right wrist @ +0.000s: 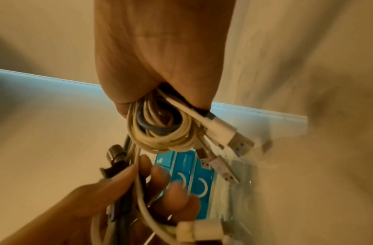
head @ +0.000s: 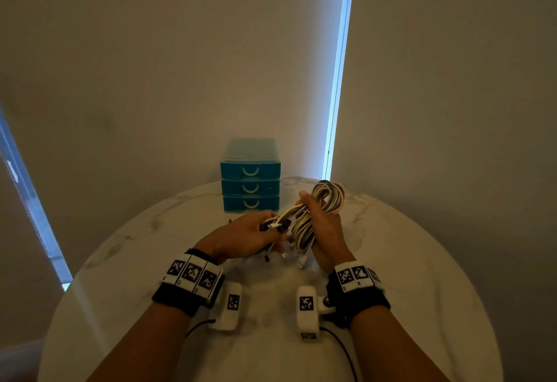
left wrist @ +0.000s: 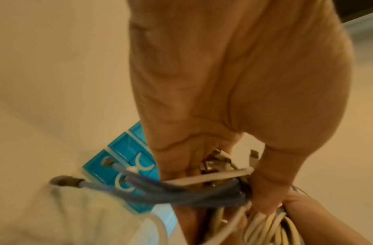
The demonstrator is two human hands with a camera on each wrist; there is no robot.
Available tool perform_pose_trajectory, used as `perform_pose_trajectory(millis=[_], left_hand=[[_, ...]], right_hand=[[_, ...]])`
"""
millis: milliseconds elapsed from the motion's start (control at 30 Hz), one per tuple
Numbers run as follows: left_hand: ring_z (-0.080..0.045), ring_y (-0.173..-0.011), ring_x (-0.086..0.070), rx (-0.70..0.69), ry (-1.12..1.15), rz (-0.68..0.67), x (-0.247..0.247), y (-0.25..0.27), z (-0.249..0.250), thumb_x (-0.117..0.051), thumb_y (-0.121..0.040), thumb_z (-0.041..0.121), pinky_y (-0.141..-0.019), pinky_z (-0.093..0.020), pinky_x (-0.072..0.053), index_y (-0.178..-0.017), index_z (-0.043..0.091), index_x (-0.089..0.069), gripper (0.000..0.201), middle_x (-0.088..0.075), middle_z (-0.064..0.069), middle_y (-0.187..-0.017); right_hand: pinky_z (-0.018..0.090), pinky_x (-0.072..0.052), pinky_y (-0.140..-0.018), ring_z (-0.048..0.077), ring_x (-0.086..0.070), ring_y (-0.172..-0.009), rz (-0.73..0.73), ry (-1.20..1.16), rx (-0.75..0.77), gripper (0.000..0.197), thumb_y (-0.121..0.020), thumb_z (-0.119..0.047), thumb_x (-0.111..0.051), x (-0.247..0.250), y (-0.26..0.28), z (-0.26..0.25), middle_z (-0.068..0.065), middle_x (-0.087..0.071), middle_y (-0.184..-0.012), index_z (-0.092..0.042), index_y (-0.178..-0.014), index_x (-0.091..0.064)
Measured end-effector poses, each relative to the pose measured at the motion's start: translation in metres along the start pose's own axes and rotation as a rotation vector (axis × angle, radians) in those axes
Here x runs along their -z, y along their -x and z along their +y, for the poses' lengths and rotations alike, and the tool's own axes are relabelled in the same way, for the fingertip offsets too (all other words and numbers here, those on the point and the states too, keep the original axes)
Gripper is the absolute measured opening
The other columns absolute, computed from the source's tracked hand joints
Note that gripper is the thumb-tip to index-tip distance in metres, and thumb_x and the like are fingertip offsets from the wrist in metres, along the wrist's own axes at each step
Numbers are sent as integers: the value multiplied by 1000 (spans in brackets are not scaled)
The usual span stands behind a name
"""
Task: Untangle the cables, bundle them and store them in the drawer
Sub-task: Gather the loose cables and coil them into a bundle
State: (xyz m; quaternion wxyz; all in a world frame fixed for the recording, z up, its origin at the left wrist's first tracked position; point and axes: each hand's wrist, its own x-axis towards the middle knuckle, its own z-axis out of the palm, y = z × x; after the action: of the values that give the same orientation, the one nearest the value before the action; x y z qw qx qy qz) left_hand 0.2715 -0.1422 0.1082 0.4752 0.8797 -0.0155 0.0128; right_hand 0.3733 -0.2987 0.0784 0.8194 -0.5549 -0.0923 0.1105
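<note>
Cables (head: 304,222): coiled, being gripped by the right hand (head: 324,231); loose ends being gathered in the curled left hand (head: 241,238). Drawers (head: 250,185): all closed; storing is being left undone.

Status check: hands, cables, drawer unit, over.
Right hand grips the coiled cable bundle; left hand holds the loose plug ends. Blue drawer unit behind, all three drawers shut. Nothing in the way.

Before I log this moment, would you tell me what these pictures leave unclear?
- Drawer contents: head view, all three fronts of the blue drawer unit are shut.
- Cable count: the cable bundle is overlapped by the right hand.
- Plug types at the left hand: left wrist view, motion-blurred.
</note>
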Motion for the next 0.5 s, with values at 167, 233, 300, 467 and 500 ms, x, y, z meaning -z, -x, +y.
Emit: perform_pose_trajectory(millis=[167, 233, 300, 467, 500], left_hand=[[-8, -58, -52, 19, 205, -11, -1, -1, -2, -58, -110, 29, -55, -24, -48, -141, 30, -46, 34, -68, -3, -95], [-7, -58, -48, 78, 176, -32, -5, -4, -5, -51, -113, 34, -54, -23, -44, -139, 29, -47, 27, -64, -5, -94], [-8, -56, -47, 118, 180, -49, -10, -8, -10, -47, -114, 35, -53, -24, -43, -139, 26, -47, 26, -61, -1, -84], [-11, -59, -59, 78, 36, -33, -8, -10, -13, -54, -111, 40, -58, -25, -53, -133, 23, -58, 28, -65, 4, -71], [-10, -60, -60, 77, -4, -15, -7, -10, -13, -57, -108, 44, -59, -24, -53, -132, 26, -61, 30, -67, 5, -72]], right_hand=[[54, -54, -110, 30, -75, -113, -74, -173, -76, 37, -103, -32, -69, 2, -6, 4, 19, -78, -120, -3, -126, -74], [55, -46, -119, 28, -68, -131, -114, -287, -136, 45, -105, -35, -64, 0, -6, 7, 15, -74, -134, -4, -136, -69], [52, -42, -122, 29, -66, -133, -120, -375, -180, 43, -106, -37, -60, -3, -4, 7, 15, -74, -133, -3, -130, -71], [43, -59, -94, 22, -65, -72, -56, -487, -170, 32, -105, -33, -66, -2, -7, 4, 5, -59, -72, -12, -82, -64], [39, -60, -83, 19, -60, -66, -28, -481, -168, 29, -104, -33, -66, -2, -7, 5, 3, -55, -68, -13, -84, -64]])
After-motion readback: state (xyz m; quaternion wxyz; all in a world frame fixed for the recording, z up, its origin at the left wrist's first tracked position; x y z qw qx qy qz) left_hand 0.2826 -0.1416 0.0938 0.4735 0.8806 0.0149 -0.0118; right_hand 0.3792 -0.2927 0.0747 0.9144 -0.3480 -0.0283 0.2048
